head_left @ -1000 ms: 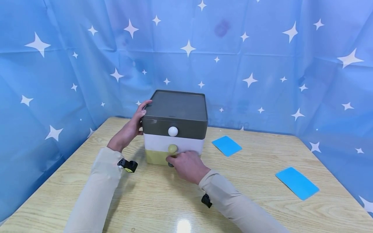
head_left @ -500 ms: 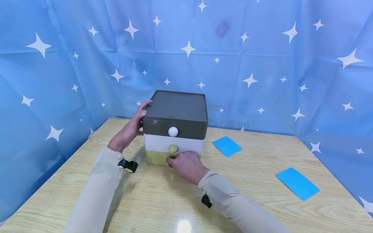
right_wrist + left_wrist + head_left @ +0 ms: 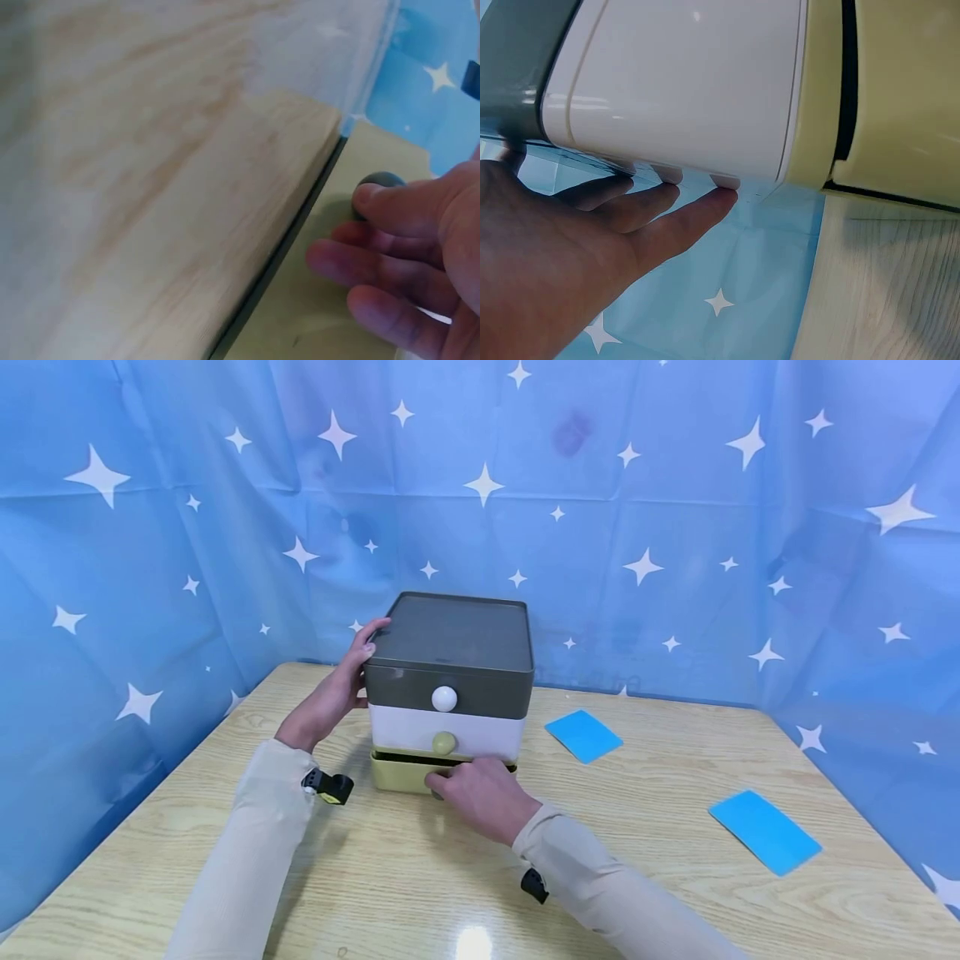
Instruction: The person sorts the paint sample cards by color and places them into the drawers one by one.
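A three-tier drawer box stands on the table, dark grey on top, white in the middle, yellow-green at the bottom. The bottom drawer is pulled out a little, with a dark gap above its front. My right hand pinches that drawer's dark round knob between thumb and finger. Against the left side of the box rests my left hand, its fingers extended along the white and grey tiers. A white knob and a yellow-green knob sit on the two upper drawers.
Two blue rectangular cards lie flat on the wooden table, right of the box. A blue curtain with white stars hangs behind and along both sides.
The bottom drawer has slid slightly out toward me, with my right hand moving along on its knob. My left hand stays in place on the box's side.
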Motion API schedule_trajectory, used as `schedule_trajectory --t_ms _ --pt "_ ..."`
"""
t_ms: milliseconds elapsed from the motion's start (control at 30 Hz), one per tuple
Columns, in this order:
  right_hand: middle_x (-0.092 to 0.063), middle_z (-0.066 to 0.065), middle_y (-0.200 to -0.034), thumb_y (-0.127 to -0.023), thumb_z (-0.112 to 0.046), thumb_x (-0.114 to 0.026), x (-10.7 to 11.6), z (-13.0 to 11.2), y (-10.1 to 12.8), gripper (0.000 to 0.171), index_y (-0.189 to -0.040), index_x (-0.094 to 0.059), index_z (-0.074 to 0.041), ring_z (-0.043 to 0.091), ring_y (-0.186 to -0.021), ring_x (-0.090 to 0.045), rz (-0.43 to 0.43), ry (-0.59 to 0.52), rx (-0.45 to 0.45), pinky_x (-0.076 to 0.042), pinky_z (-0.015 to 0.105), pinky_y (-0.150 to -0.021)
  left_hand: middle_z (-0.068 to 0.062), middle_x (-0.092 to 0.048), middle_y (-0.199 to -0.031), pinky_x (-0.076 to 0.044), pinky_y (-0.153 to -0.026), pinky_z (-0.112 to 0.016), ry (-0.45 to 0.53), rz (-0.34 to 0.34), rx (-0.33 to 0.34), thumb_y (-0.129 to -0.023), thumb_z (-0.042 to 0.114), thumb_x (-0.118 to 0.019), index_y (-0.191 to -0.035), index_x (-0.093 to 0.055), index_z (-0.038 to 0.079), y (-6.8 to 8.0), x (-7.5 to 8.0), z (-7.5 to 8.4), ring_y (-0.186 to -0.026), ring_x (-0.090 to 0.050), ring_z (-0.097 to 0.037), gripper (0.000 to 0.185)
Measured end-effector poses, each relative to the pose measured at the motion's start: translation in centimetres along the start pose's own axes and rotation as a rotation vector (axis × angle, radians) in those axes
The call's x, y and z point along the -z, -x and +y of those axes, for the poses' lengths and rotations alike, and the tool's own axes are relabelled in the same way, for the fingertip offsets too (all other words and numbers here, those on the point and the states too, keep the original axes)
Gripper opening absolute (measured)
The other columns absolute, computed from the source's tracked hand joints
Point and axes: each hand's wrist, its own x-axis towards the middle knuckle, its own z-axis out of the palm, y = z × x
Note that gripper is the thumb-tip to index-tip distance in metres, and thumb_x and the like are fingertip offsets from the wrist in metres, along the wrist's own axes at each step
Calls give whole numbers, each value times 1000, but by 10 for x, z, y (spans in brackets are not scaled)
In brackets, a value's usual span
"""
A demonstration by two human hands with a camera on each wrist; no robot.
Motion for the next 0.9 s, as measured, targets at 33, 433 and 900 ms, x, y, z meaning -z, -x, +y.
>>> schedule_trajectory --t_ms 33,433,900 --pt "-51 -9 -52 -89 -5 -69 1 -1 1 22 -84 -63 -26 4 -45 -37 -6 -7 -1 -15 21 -46 -12 -22 -162 -43 -93 -48 0 0 0 -104 57 -19 -155 -10 52 0 0 0 -138 -40 -44 52" --pt "-44 -8 -49 -87 1 -65 16 -9 5 25 -85 -62 -23 4 -42 -33 -76 -131 16 -23 20 -43 -12 -23 -161 -44 -94 -48 -4 -2 -2 -104 57 -19 -155 -10 52 1 0 -1 -138 -40 -44 52" --pt "-41 -8 -49 -84 5 -62 32 -17 12 28 -87 -63 -22 4 -42 -32 -137 -127 68 -24 21 -43 -13 -23 -160 -46 -91 -45 -2 -11 -14 -104 57 -19 -155 -10 51 0 1 0 -138 -40 -44 53"
